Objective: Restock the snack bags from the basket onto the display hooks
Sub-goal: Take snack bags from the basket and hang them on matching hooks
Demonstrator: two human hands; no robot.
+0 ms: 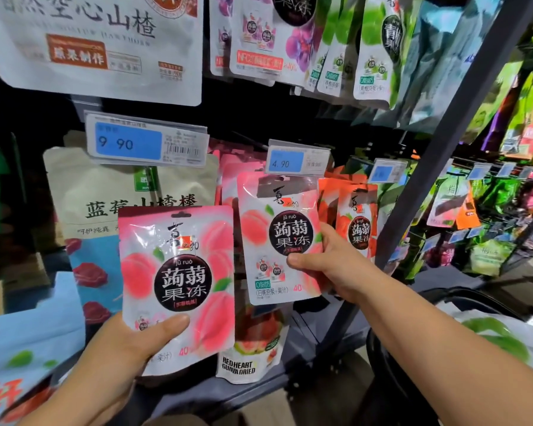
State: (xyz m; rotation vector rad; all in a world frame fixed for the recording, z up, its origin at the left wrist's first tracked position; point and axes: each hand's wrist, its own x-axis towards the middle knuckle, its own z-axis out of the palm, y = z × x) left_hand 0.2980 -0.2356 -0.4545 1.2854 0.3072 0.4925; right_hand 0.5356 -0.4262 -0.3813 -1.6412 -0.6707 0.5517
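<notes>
One peach bag [179, 272] waits gripped in the left hand [126, 355]; the right hand [330, 265] pinches a second bag [274, 238] under the price tag [296, 162], risking missing the hidden hook.

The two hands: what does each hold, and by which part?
The left hand grips a pink peach bag at its bottom left corner. The right hand grips a second pink peach bag at its lower right edge.
</notes>
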